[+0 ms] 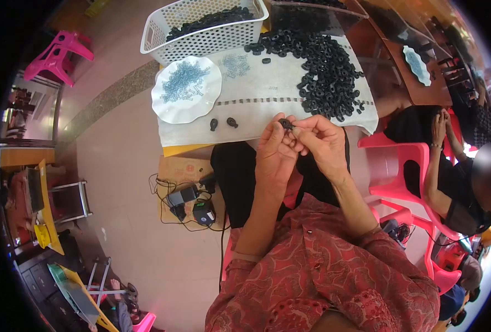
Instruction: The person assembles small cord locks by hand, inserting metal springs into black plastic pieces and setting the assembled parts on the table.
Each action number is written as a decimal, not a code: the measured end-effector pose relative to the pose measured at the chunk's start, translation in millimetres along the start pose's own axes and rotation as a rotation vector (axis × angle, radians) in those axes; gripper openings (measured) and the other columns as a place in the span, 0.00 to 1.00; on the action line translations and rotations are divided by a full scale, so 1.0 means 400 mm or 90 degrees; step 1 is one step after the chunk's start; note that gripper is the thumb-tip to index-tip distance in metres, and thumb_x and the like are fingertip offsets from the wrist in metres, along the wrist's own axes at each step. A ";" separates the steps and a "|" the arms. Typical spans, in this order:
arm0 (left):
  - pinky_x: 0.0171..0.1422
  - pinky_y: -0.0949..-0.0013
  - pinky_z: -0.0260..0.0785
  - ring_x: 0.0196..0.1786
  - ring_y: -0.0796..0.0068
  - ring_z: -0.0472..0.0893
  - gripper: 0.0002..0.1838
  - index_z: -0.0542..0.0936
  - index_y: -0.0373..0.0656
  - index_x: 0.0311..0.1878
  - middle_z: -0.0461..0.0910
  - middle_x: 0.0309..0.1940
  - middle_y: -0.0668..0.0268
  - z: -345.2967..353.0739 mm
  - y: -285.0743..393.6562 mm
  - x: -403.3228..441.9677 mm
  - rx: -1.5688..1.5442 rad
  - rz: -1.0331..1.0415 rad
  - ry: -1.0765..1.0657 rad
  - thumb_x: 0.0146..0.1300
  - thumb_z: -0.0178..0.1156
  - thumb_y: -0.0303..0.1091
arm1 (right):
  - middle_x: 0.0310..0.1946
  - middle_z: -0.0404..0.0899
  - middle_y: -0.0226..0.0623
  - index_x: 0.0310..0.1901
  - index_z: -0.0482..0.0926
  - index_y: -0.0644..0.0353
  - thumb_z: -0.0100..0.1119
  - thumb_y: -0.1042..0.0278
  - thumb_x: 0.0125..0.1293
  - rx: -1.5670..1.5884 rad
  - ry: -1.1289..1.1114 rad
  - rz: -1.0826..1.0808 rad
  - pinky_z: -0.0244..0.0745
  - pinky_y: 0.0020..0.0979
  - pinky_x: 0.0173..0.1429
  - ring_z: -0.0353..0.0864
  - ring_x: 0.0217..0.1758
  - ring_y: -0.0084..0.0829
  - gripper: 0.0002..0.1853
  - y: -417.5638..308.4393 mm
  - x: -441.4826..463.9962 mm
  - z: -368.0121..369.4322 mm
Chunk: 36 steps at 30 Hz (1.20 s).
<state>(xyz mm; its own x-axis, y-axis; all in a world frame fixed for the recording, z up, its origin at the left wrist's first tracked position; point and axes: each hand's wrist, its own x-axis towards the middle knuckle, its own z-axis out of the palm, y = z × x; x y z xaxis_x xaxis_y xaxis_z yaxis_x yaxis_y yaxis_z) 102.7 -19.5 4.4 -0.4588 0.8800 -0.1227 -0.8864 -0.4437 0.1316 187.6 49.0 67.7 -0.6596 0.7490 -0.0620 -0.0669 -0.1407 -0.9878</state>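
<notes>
Both hands are raised just off the near edge of the cloth-covered table, fingertips meeting. Left hand [277, 145]: thumb and fingers pinch a small black ring-shaped part [286, 124]. Right hand [318, 140]: thumb and forefinger close on the same part from its right side, other fingers curled. Whether a smaller piece sits between the right fingertips cannot be told.

Work surface: white cloth [265, 113] with a dashed dark stripe. Two loose black parts, the left one [214, 124] and the right one [232, 122], lie near the cloth's near edge, left of the hands and apart from each other. Scalloped white plate [189, 114] at the left holds a heap of small clear-bluish pieces [183, 81]; a thin scatter of similar pieces [236, 66] lies on the cloth just right of it.

Far side: perforated white plastic basket [206, 48] containing black parts. Large pile of black ring-shaped parts [328, 74] spreads over the right of the cloth; one single part [266, 60] lies left of the pile.

Floor, left of the knees: cardboard sheet [173, 167] bearing black power adapters [204, 212] and tangled cables. At right, another person [439, 177] sits on a pink plastic chair [389, 160], hands well apart from these two.
</notes>
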 end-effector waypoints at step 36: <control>0.34 0.77 0.73 0.33 0.81 0.76 0.12 0.79 0.34 0.52 0.82 0.44 0.54 0.043 -0.009 -0.024 0.302 0.223 0.092 0.67 0.56 0.21 | 0.29 0.82 0.37 0.38 0.79 0.69 0.57 0.78 0.66 0.009 0.097 -0.001 0.73 0.18 0.29 0.78 0.26 0.17 0.04 0.027 -0.022 0.035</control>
<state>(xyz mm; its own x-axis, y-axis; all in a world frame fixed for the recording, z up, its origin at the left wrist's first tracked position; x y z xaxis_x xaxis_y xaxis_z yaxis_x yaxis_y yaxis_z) 111.2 -23.4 22.1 -0.7513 0.6488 -0.1209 -0.5727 -0.5498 0.6081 182.1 31.9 59.7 -0.5382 0.8388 -0.0824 -0.0789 -0.1475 -0.9859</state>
